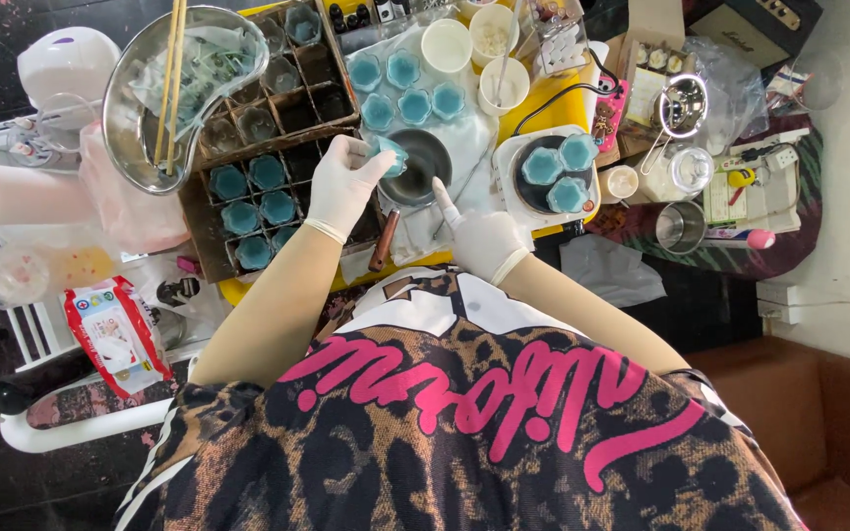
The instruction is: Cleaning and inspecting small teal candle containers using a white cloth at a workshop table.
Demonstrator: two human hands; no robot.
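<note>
Two white-gloved hands: left hand (341,185) grip around a small blue cup (391,154), right hand (479,236) loose, one finger out.

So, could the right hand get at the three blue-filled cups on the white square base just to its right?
Probably yes. The right hand rests by the dark bowl, holding nothing, and the three blue-filled cups sit uncovered on the white base close beside it. Nothing stands between them; only a black cable runs behind.

Small blue-filled cup (391,154), tilted over dark pot (423,165)
</note>
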